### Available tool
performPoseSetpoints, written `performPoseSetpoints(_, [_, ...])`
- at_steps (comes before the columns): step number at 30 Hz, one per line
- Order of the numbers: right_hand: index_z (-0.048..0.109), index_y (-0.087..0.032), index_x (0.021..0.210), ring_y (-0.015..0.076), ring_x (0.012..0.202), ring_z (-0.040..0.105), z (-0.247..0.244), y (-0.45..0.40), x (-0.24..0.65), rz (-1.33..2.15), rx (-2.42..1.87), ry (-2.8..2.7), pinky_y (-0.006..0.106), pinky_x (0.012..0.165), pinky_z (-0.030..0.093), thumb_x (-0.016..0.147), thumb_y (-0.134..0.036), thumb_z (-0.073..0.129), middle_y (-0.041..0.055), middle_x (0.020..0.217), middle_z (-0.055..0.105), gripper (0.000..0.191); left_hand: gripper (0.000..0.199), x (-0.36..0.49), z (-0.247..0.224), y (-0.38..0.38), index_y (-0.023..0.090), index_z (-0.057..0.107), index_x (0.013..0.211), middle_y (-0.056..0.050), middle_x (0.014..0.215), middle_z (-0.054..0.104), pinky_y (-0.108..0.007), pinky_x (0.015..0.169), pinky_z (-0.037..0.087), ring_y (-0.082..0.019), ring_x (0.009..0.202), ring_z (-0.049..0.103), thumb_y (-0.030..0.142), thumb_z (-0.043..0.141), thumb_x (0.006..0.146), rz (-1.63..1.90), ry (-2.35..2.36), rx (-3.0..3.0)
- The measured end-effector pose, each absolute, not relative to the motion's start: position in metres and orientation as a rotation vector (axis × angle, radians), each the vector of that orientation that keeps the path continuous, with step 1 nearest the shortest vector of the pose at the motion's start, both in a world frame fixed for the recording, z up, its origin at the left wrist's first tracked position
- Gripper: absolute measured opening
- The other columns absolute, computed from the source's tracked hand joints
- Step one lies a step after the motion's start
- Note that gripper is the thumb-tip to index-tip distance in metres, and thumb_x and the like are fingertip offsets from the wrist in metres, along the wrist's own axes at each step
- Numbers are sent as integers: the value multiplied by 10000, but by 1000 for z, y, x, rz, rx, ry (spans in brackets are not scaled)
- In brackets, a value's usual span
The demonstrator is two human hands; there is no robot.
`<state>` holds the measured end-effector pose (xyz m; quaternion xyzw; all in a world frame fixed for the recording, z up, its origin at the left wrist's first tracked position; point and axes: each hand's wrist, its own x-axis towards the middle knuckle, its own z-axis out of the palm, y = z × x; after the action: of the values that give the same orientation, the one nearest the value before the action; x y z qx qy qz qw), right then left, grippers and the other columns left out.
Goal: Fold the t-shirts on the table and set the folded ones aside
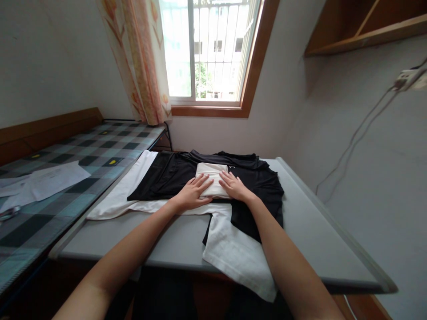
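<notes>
A compact folded white cloth bundle (213, 171) rests on a black T-shirt (170, 173) spread out flat. My left hand (194, 192) lies on the bundle's left side, fingers stretched and apart. On its right side my right hand (235, 186) presses down, its fingers also spread. Beneath the black shirt lies a white T-shirt (233, 244); one sleeve hangs over the table's front edge, and more of its cloth shows at the left. Parts of the bundle are covered by my fingers.
The garments lie on a white table (310, 231) with a grey rim. To the left stands a bed with a checked sheet (130, 138) and papers (50, 180) on it. A curtain (147, 62) hangs by the window. Cables (353, 138) run down the right wall below a shelf (367, 42).
</notes>
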<state>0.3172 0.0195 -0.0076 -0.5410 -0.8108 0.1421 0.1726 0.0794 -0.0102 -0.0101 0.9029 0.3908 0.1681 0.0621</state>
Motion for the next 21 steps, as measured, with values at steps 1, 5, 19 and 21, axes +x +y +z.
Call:
performPoseSetpoints(1, [511,-290,1427,356,1433,318,-6,20,320,395,-1534,-2271,637,1101,288,989,-539,330,78,1544,395,535,680,79,-10,-10,297,329,1523,-79,1611,262,-471,1179,225,-281,1492,189,561,499,919,513,1183,2709])
performPoseSetpoints(5, [679,-228,1229,307,1364,444,3,18,320,202,-1423,-2098,554,1115,326,1012,-441,307,107,1336,625,480,479,79,-6,-8,244,522,1399,-109,1554,371,-450,1150,296,-258,1436,327,450,369,995,773,1372,2557])
performPoseSetpoints(19, [400,-192,1497,291,1469,246,-1,7,302,293,-1528,-2327,509,1159,242,953,-518,451,158,1594,279,636,988,86,-9,-11,126,211,1548,-218,1615,153,-486,1180,187,-319,1501,120,678,564,809,461,1385,2624])
performPoseSetpoints(21, [460,-185,1456,261,1408,366,1,8,304,254,-1536,-2204,426,1137,303,977,-475,404,147,1526,406,562,880,86,-5,-11,138,284,1525,-197,1601,225,-449,1157,246,-306,1480,203,669,498,857,486,1475,2562])
